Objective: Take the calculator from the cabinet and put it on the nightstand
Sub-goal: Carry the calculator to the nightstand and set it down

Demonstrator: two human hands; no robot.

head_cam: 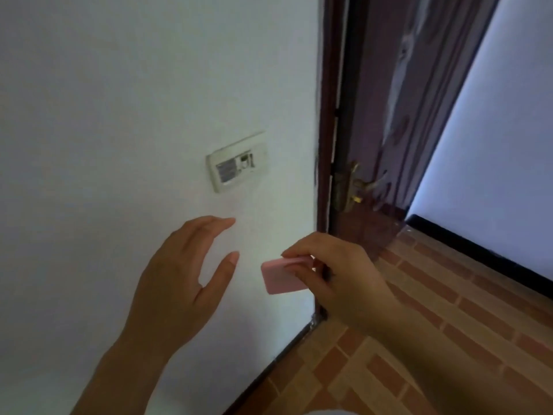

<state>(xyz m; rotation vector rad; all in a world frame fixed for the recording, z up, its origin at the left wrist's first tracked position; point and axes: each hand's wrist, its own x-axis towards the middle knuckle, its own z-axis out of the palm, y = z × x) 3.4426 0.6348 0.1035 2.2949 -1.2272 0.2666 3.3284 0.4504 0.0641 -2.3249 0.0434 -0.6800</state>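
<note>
We carry the calculator point(282, 277) past a wall point(119, 100).
Our right hand point(338, 277) pinches it; our left hand point(182, 277) hangs open, empty, beside it.

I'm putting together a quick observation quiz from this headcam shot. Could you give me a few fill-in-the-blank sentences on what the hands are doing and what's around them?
1. The calculator is held by the ____ hand.
2. The left hand is open and holds ____.
3. The casing of the calculator is ____ in colour.
4. The switch plate is fixed to the white ____.

Missing words: right; nothing; pink; wall
</note>
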